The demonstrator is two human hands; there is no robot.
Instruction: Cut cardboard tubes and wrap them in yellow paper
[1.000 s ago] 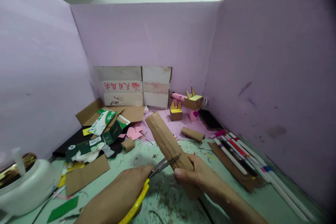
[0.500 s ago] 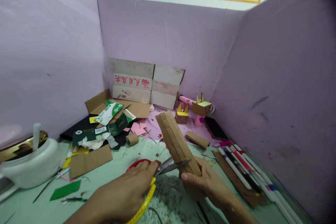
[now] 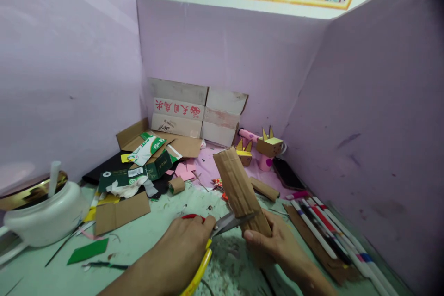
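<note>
My left hand point(image 3: 187, 245) is closed on scissors point(image 3: 226, 223) with red and yellow handles. Their blades lie across a folded strip of brown cardboard point(image 3: 236, 182), one blade over its face, and look nearly closed. My right hand point(image 3: 274, 240) grips the lower end of that strip, thumb on its front. The strip leans up and to the left. Behind it lie a cardboard roll point(image 3: 264, 189) and some small red pieces, partly hidden by the strip. A short cardboard roll point(image 3: 176, 185) lies to the left of the strip.
A white pot point(image 3: 46, 217) stands at the left, near cardboard and packaging scraps point(image 3: 121, 212). Markers point(image 3: 326, 226) lie at the right, below a dark phone point(image 3: 287, 173). Small cardboard figures point(image 3: 269, 146) stand behind. Lilac panels point(image 3: 225, 46) enclose the table on three sides.
The view has shifted slightly, so the scene sits a little further right. The scissor blades have come closer together over the cardboard strip. Both hands keep their hold.
</note>
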